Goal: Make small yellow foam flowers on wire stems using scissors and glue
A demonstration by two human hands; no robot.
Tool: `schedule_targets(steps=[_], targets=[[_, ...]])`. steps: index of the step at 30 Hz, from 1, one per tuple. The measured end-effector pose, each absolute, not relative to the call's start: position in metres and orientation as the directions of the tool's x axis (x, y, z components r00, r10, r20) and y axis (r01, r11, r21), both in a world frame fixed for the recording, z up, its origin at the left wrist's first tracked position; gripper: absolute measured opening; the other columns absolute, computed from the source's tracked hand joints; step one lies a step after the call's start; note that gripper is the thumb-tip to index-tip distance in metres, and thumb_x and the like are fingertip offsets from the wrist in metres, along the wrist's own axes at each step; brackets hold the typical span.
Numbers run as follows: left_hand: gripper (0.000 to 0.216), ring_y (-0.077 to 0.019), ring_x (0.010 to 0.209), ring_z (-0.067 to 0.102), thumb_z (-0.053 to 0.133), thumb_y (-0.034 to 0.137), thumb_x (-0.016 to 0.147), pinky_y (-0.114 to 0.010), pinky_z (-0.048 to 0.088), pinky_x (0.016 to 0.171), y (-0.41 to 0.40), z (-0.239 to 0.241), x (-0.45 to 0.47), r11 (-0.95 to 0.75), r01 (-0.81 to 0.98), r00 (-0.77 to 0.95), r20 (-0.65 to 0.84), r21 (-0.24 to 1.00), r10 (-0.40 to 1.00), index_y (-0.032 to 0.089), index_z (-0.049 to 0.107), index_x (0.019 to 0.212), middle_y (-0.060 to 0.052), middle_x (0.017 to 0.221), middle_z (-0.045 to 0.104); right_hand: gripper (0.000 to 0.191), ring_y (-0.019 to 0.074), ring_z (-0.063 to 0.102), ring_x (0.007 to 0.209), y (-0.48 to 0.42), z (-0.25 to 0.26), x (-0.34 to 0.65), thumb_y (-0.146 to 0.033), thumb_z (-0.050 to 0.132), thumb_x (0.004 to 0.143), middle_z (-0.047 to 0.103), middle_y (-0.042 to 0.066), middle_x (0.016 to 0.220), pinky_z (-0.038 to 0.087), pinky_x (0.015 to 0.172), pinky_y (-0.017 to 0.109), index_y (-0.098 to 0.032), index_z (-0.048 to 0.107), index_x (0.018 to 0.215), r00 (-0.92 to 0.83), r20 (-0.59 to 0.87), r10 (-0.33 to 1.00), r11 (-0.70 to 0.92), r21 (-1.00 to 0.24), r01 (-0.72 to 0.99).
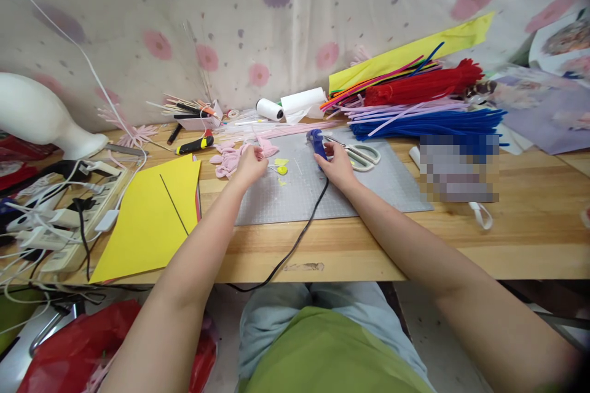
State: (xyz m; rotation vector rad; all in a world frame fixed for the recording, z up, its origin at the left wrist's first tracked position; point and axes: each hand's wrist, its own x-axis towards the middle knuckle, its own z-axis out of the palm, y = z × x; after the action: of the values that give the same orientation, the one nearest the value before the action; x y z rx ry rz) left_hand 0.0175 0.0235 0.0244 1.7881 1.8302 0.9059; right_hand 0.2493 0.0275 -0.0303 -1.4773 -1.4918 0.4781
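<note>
My right hand (338, 166) is closed around a blue hot glue gun (316, 142), whose black cord (299, 239) runs down over the table's front edge. To the left, my left hand (251, 167) has its fingers drawn together beside a pile of pink fuzzy petal shapes (225, 159). Whatever it pinches is too small or hidden to name. Just right of those fingertips lie small yellow pieces (282, 169) with thin pale stems. Both hands are over a grey cutting mat (286, 209). Scissors with pale handles (366, 156) rest on the mat behind my right hand.
Bundles of blue (428, 126) and red pipe cleaners (424, 83) lie at the back right. Yellow sheets (147, 215) and a cluttered power strip (92, 221) are on the left. A yellow-black utility knife (195, 145) and white rolls (302, 100) sit behind.
</note>
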Motion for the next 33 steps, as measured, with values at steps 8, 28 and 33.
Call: schedule_targets(steps=[8,28,33], targets=[[0.022,-0.0166,0.086,0.06,0.048,0.005,0.071,-0.033,0.046,0.082,0.014,0.029,0.026,-0.373,0.732,0.274,0.254,0.57,0.927,0.018,0.058,0.085,-0.005,0.09,0.065,0.029,0.0302,0.056,0.095,0.057,-0.014,0.24,-0.044,0.061,0.069,0.063,0.014,0.087,0.04,0.088,0.048,-0.017,0.06,0.079,0.116,0.234,0.965,0.077,-0.678,0.731],[0.025,-0.0101,0.064,0.057,0.063,0.015,0.065,-0.025,0.051,0.056,-0.004,-0.013,0.057,-0.113,-0.089,-0.306,0.081,0.99,0.948,0.019,0.043,0.078,0.004,0.07,0.05,0.037,0.0066,0.04,0.042,-0.009,0.005,0.265,-0.056,0.066,0.064,0.058,-0.001,0.059,0.033,0.04,0.024,-0.02,0.057,0.069,-0.267,-0.002,0.964,0.038,-0.989,0.142],[0.03,-0.0074,0.063,0.055,0.065,0.016,0.063,-0.023,0.051,0.06,-0.006,-0.013,0.057,-0.165,-0.133,-0.33,0.113,0.977,0.937,0.02,0.041,0.081,0.005,0.07,0.048,0.038,0.0072,0.042,0.04,-0.007,-0.001,0.263,-0.057,0.066,0.065,0.058,-0.001,0.056,0.034,0.04,0.025,-0.019,0.058,0.069,-0.26,-0.011,0.966,0.052,-0.971,0.234]])
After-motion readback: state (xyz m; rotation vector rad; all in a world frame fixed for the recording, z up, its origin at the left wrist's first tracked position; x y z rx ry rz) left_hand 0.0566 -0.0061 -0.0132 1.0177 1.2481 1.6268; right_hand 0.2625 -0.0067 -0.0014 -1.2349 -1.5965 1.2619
